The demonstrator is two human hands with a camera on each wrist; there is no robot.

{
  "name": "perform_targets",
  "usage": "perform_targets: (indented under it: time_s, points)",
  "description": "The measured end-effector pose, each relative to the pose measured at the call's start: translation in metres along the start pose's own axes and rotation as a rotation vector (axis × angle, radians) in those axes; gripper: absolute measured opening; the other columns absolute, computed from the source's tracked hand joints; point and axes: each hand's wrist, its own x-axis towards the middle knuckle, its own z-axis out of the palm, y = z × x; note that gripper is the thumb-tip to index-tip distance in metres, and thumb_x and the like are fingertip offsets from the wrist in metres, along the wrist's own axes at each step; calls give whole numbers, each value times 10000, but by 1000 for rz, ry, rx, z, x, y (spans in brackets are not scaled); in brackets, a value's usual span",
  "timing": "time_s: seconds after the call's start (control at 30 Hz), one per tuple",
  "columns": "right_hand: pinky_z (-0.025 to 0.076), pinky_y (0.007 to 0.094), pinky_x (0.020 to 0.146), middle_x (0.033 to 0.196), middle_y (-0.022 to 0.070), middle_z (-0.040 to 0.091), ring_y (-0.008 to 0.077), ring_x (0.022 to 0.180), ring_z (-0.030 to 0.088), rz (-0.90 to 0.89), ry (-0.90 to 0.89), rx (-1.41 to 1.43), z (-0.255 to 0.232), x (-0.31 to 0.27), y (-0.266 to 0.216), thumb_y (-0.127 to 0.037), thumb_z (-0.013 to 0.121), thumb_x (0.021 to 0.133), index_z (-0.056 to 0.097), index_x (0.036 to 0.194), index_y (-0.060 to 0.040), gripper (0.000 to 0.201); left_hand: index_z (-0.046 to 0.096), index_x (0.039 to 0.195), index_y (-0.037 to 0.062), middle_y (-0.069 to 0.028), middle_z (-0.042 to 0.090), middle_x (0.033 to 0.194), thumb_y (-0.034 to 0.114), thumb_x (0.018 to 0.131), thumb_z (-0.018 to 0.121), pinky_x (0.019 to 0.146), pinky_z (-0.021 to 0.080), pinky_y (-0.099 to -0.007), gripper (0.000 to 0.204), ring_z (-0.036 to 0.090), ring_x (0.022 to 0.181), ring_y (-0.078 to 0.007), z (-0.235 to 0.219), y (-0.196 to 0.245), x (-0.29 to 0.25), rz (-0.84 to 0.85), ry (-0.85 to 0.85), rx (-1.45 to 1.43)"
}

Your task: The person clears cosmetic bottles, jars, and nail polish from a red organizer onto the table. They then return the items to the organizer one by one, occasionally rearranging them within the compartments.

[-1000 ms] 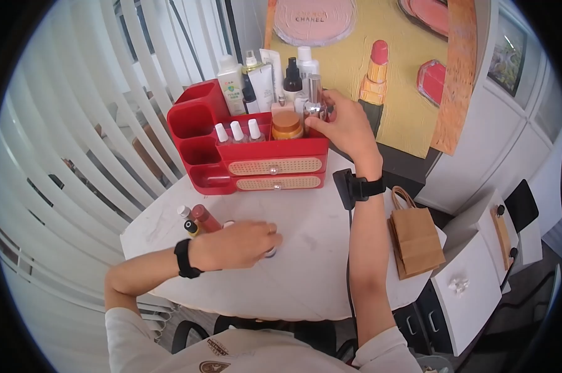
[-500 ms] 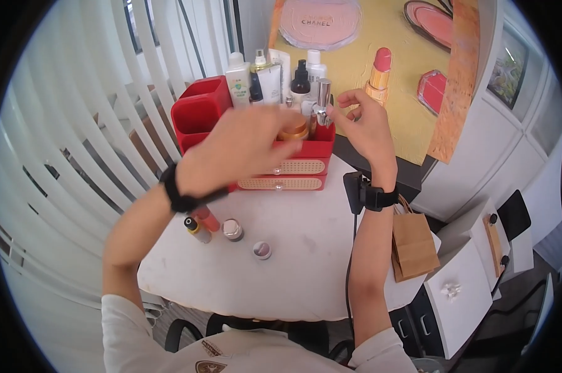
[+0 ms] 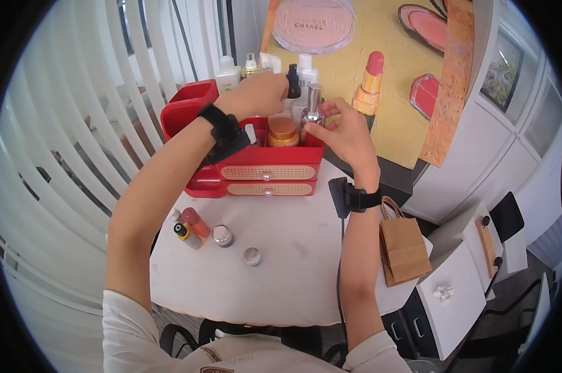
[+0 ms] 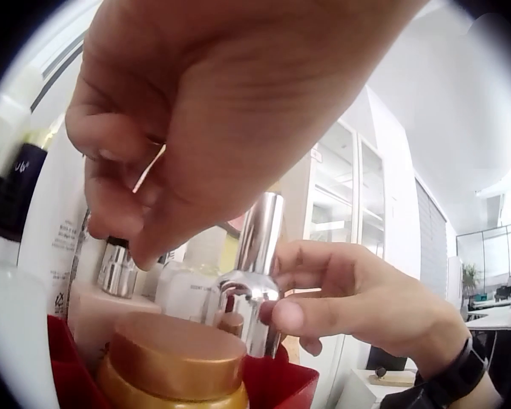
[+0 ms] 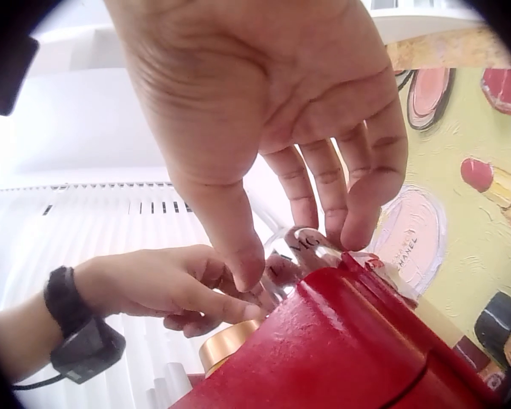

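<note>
In the head view my left hand (image 3: 260, 95) is over the red organizer (image 3: 231, 158), fingers bent down. Its thumb and fingertips come right at the silver cap (image 4: 117, 271) of a small pink bottle (image 4: 102, 311) in the left wrist view; I cannot tell whether they pinch it. My right hand (image 3: 348, 132) holds a shiny silver pump bottle (image 4: 254, 285) at the organizer's right end, thumb on one side, fingers curled on the other. The bottle stands upright, its base hidden by the organizer wall. Between the hands sits a gold-lidded jar (image 3: 283, 130).
Several bottles, among them a black-topped spray bottle (image 3: 293, 81), stand along the organizer's back. On the white table (image 3: 281, 280) are a red bottle (image 3: 195, 222), a yellow bottle (image 3: 185, 236) and two small jars (image 3: 222, 235). A paper bag (image 3: 404, 248) is at the right.
My left hand has risen from the small jar on the table to the organizer, leaving the jar there. My right hand stays by the silver bottle, its fingers drawn closer round it than half a second ago.
</note>
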Motion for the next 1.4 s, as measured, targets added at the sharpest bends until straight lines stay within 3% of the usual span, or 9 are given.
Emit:
perform_targets:
  time_s: [0.23,0.43,0.6,0.7,0.8,1.0,1.07,1.17,1.4]
  points:
    - [541,332,717,924,120,701,198,728,674,-10,-15,10,-1,2,-1,-214,814,745,636,1050,2,414,709,950,0,-158,704,836,90,771,721,671,553,-354,201,702,671,-257,-1,5,3,-104,-189,-90]
    - [546,338,750,1004,149,689,225,809,684,5,-57,11,-3,3,4,-234,815,742,609,1102,10,481,699,983,-10,-141,681,857,80,791,715,542,544,-299,213,679,590,-220,-34,4,-4,-24,-90,-135]
    - [537,365,842,1147,204,647,284,981,673,72,-65,21,-13,-1,-2,-336,832,746,555,1204,37,652,708,953,-15,-132,676,865,92,821,699,518,536,-279,170,644,628,-192,-96,16,-40,37,187,-194]
    - [485,412,946,1184,217,635,299,1143,598,91,-3,70,-12,0,-1,-460,823,754,531,1241,65,774,712,954,-17,-137,687,891,87,828,702,530,529,-291,164,637,651,-196,-106,7,-63,84,203,-104]
    - [491,416,927,1202,221,632,295,1137,601,26,64,39,-8,1,-3,-473,820,756,529,1250,57,781,718,955,-7,-142,695,916,78,820,711,609,531,-321,160,650,714,-219,-117,6,-83,85,96,-108]
    - [521,399,839,984,213,712,296,948,687,-38,237,-46,-12,28,-35,-455,772,811,641,1120,56,611,712,940,15,-148,684,891,40,790,711,669,527,-367,152,649,745,-269,-90,-49,-76,207,240,-49]
    - [536,395,800,930,213,719,305,900,707,39,127,-163,-17,48,-48,-462,760,792,682,1060,51,584,721,943,28,-150,688,909,53,772,726,711,530,-377,172,663,793,-279,-89,-51,-74,12,84,-156]
    - [546,393,785,903,208,724,323,866,715,107,-93,-442,-12,72,-44,-430,750,749,719,1012,16,519,729,921,33,-141,703,889,63,751,747,721,535,-373,174,679,786,-272,-63,-75,-66,48,8,-161]
    - [557,396,798,899,184,726,334,871,711,128,-170,-653,6,76,-60,-333,745,685,740,960,-57,390,744,908,54,-117,724,860,50,696,780,777,546,-383,215,696,836,-281,-25,-85,-66,-2,-75,-75]
